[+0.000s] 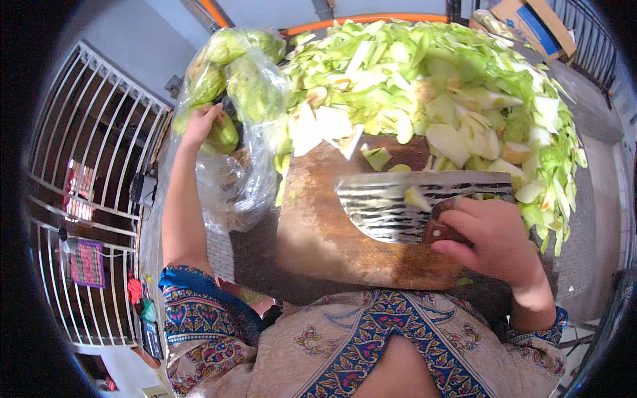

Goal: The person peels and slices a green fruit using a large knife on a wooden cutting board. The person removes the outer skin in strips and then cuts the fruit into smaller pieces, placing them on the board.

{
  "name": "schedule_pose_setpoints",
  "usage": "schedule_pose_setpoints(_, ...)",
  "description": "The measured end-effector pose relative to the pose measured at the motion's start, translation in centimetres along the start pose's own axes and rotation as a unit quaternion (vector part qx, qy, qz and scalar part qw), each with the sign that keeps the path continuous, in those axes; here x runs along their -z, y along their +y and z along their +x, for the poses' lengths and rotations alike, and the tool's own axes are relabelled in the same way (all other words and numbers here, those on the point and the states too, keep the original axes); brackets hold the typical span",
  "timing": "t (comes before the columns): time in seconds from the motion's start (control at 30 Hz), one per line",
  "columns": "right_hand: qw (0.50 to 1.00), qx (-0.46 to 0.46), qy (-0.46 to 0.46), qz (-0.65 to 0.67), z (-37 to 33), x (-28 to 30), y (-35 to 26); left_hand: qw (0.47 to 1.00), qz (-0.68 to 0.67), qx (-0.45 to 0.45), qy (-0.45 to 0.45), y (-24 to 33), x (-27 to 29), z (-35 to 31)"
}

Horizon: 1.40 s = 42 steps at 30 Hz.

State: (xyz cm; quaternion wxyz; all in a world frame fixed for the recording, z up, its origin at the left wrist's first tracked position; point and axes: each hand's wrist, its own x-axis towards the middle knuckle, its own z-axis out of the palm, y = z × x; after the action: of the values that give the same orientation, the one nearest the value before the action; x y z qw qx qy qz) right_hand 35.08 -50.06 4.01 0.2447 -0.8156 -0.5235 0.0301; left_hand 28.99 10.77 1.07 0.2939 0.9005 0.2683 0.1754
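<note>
Table [255, 257]: slices [398, 73] heaped at far edge. Right hand [488, 235] clamped on cleaver [371, 209] over board [308, 212]; left hand [204, 121] at green vegetable [225, 138] in far-left bag [255, 182], grip unclear.

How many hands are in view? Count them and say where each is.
2: the left hand is at the clear plastic bag of green vegetables; the right hand grips the broad knife over the wooden board. No others show.
</note>
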Motion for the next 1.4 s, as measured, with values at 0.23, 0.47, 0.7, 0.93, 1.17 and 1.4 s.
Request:
schedule_pose_setpoints(0.23, 0.948, -0.189, 0.152, -0.207, -0.4, -0.5, 4.6, 0.908, 0.393, 0.084, 0.12, 4.1, -2.9, -2.3)
schedule_pose_setpoints(0.47, 0.914, -0.244, 0.299, -0.126, -0.7, 2.5, 5.1, 0.971, 0.098, 0.186, 0.11, -2.9, 0.7, -3.1)
schedule_pose_setpoints(0.7, 0.956, -0.123, 0.265, 0.025, -0.6, 1.3, 2.5, 0.918, -0.35, 0.142, 0.122, -4.9, 3.5, -9.2)
schedule_pose_setpoints(0.93, 0.978, 0.006, 0.081, -0.193, 3.0, -4.1, -0.4, 0.754, -0.657, -0.007, 0.024, 8.1, 3.0, -14.2)
schedule_pose_setpoints(1.17, 0.951, -0.158, 0.166, -0.207, 9.3, 0.8, 2.8, 0.541, -0.791, -0.036, -0.283, 16.4, -2.0, -16.7)
schedule_pose_setpoints(1.4, 0.914, -0.108, 0.322, 0.221, 6.2, -2.2, -3.5, 0.543, -0.791, 0.061, -0.274, 21.1, -11.3, -21.6)
